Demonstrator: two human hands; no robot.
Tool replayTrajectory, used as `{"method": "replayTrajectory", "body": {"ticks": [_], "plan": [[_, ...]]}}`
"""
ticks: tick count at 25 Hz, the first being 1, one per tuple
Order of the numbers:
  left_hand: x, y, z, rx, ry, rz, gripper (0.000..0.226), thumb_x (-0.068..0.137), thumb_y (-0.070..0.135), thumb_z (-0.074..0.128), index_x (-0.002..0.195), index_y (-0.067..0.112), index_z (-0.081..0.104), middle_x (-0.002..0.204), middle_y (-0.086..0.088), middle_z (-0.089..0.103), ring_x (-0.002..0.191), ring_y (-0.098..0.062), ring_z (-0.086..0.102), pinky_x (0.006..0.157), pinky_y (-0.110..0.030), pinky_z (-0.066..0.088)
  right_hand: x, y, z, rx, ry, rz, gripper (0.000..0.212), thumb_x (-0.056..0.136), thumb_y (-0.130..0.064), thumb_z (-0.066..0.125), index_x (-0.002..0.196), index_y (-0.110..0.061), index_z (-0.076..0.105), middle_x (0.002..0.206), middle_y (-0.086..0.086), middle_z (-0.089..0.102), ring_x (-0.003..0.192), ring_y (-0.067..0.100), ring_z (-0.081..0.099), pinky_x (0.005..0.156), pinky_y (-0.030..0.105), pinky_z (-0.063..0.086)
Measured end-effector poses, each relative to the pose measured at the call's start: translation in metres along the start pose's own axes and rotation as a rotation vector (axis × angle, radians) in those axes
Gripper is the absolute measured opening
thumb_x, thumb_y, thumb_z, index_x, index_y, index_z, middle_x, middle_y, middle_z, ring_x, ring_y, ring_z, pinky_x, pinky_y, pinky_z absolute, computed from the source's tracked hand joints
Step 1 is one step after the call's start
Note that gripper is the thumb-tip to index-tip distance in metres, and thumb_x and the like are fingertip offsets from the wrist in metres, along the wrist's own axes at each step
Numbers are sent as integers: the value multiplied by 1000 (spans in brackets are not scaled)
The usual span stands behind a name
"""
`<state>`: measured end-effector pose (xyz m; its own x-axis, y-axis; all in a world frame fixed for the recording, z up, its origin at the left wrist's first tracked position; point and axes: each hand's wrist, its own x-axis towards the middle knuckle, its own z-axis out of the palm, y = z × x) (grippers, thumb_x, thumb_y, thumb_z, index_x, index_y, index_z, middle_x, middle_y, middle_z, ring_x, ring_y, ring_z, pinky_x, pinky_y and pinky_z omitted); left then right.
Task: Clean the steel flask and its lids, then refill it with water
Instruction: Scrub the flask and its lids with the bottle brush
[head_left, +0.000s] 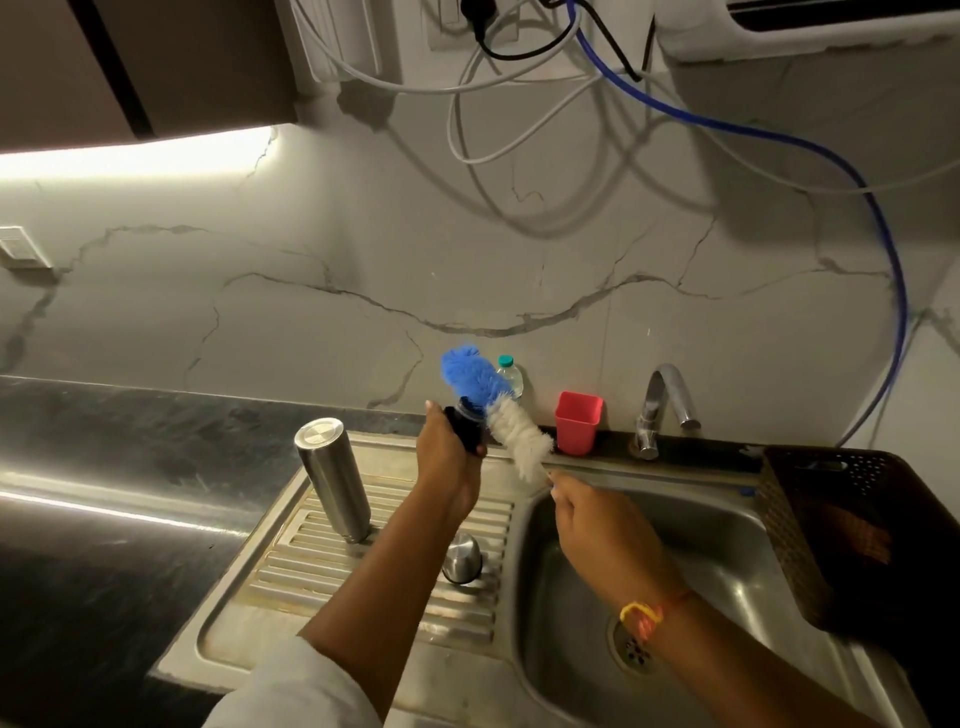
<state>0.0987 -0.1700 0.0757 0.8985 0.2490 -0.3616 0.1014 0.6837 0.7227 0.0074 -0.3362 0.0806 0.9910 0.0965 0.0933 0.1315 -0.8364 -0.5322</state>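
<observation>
The steel flask (333, 478) stands upside down on the ribbed drainboard (384, 566) of the sink, left of both arms, its flat base up and nobody touching it. A rounded steel lid (462, 558) sits on the same drainboard, nearer the basin (727, 561). In the head view the left hand (448, 460) is raised above the drainboard with its fingers (434, 415) wrapped tight around a black inner lid (467, 426). The right hand (597, 525) hovers over the basin, its fingers pressed together around the thin handle of a bottle brush (498, 410), though the exact pinch is hidden behind the hand. The brush's bristles, white below and blue at the tip, lie against the black lid. Behind them, along the back of the bench (104, 457), stand a small clear bottle (511, 376), a red cup (577, 422) and the tap (662, 408). A dark basket (857, 519) sits at the basin's right edge.
</observation>
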Motion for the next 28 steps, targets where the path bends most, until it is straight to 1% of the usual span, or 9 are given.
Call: {"method": "replayTrajectory", "body": {"ticks": [4, 7, 11, 15, 17, 19, 23, 26, 28], "plan": [[11, 13, -2, -46, 53, 8, 43, 109, 45, 36, 118, 7, 53, 101, -14, 63, 70, -17, 57, 56, -26, 44, -2, -4, 2, -2, -16, -56, 37, 105, -35, 37, 140, -33, 49, 93, 0, 73, 81, 15, 67, 69, 31, 54], [6, 7, 3, -14, 21, 4, 44, 109, 46, 35, 117, 6, 53, 100, -14, 62, 67, -16, 55, 54, -26, 43, 10, -9, -2, 25, 20, -21, 36, 105, -35, 38, 138, -31, 52, 102, 0, 73, 91, 17, 68, 81, 36, 57], [13, 26, -2, -73, 57, 26, 41, 110, 44, 35, 118, 9, 53, 102, -13, 64, 77, -18, 60, 58, -26, 46, -6, -12, 2, 27, -22, -88, 37, 105, -35, 39, 140, -31, 51, 102, -1, 74, 88, 14, 68, 75, 30, 55], [9, 7, -1, -23, 42, 13, 44, 109, 46, 36, 120, 6, 53, 104, -16, 63, 69, -17, 56, 55, -26, 45, 15, -11, -3, 23, 45, -33, 38, 105, -34, 38, 141, -30, 52, 109, 0, 73, 97, 17, 67, 82, 31, 54], [17, 12, -6, -75, 71, 11, 46, 108, 47, 38, 124, 7, 52, 109, -18, 66, 75, -20, 61, 61, -28, 51, 9, -9, 0, 18, 28, -62, 38, 105, -34, 38, 141, -31, 50, 104, -1, 74, 92, 15, 68, 78, 30, 54], [27, 17, -13, -130, 78, -5, 49, 107, 50, 40, 124, 7, 54, 120, -21, 69, 87, -25, 66, 76, -34, 56, -5, -11, 4, 18, -28, -80, 38, 105, -34, 39, 142, -33, 48, 100, 0, 74, 87, 14, 69, 75, 30, 55], [16, 3, -12, -88, 12, -50, 50, 105, 49, 46, 127, 5, 54, 118, -17, 69, 85, -23, 67, 57, -25, 55, 19, -9, 0, 53, 5, 1, 36, 106, -32, 38, 137, -28, 54, 113, 3, 72, 100, 20, 66, 80, 30, 50], [17, 6, -22, -184, 0, -69, 43, 100, 41, 59, 124, 6, 53, 122, -20, 61, 106, -33, 66, 75, -37, 63, 24, -6, -4, 125, -11, 55, 36, 106, -32, 39, 137, -26, 55, 121, 2, 68, 107, 21, 63, 85, 29, 48], [25, 9, -30, -272, -9, -100, 45, 95, 38, 67, 119, 3, 53, 125, -25, 57, 115, -39, 64, 92, -46, 59, 19, -3, -3, 190, -30, 61, 36, 105, -32, 40, 138, -26, 55, 126, 0, 67, 110, 19, 62, 89, 29, 48]]}}
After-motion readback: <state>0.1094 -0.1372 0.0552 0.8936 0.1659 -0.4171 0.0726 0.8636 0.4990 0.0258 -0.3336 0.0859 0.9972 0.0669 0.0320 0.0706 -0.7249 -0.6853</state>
